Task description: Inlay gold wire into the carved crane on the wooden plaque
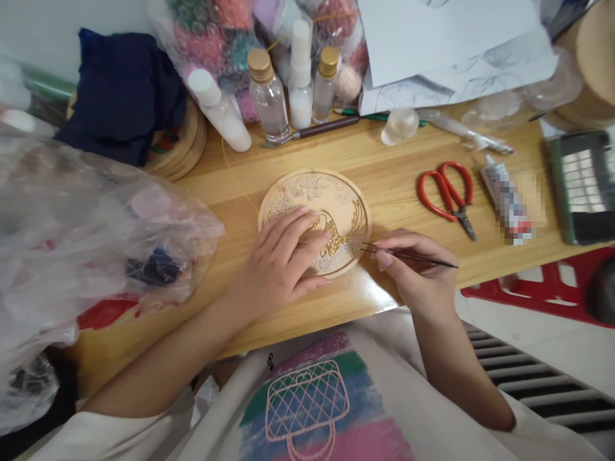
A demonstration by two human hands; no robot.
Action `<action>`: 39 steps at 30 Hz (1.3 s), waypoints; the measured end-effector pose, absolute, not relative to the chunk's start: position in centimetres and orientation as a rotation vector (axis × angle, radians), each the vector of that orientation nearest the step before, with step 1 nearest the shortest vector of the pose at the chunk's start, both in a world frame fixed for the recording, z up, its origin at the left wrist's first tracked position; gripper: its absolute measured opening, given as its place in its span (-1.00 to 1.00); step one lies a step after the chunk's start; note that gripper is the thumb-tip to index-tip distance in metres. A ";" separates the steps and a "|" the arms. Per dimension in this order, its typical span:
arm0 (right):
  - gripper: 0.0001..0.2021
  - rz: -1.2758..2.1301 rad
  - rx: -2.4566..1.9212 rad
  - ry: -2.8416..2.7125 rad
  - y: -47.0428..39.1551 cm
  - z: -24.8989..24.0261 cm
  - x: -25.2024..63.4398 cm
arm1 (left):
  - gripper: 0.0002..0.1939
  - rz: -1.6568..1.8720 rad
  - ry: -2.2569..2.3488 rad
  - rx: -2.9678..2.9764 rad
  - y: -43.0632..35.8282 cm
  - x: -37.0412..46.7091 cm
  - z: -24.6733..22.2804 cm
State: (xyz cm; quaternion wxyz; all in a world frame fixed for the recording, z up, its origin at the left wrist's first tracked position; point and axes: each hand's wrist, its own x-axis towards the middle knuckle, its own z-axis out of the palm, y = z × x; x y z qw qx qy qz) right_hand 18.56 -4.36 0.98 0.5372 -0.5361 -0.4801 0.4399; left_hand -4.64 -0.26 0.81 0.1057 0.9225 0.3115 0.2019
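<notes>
A round wooden plaque (314, 184) with a printed line drawing lies on the table, part of its pattern traced in gold wire (331, 238). My left hand (288, 256) rests across the plaque's left side, fingers spread, covering some of the drawing. Pinched in my right hand (418, 266) is a pair of thin black tweezers (413, 255). Their tips point left, at the plaque's right edge beside the gold lines; whether they touch it I cannot tell. A loose gold strand (234, 177) runs from the plaque's left edge towards the bottles.
Right of the plaque lie red-handled pliers (446, 191) and a glue tube (505, 198). Bottles (269, 102) and a dark-handled tool (327, 127) line the back. Plastic bags (144, 218) crowd the left. Papers (451, 45) and a green-edged case (583, 186) are at the right.
</notes>
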 end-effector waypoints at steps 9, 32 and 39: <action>-0.80 1.033 -1.262 -1.133 -4.3 0.8 18.6 | -0.57 0.768 1.132 2.682 -0.3 -4.9 1.1; -0.87 1.005 -1.260 -1.109 -4.4 0.3 17.7 | -0.88 1.105 1.383 2.374 1.0 -6.3 1.1; -0.90 0.885 -1.246 -1.325 -4.7 0.1 17.7 | -0.60 0.780 0.893 2.746 0.3 -5.6 0.6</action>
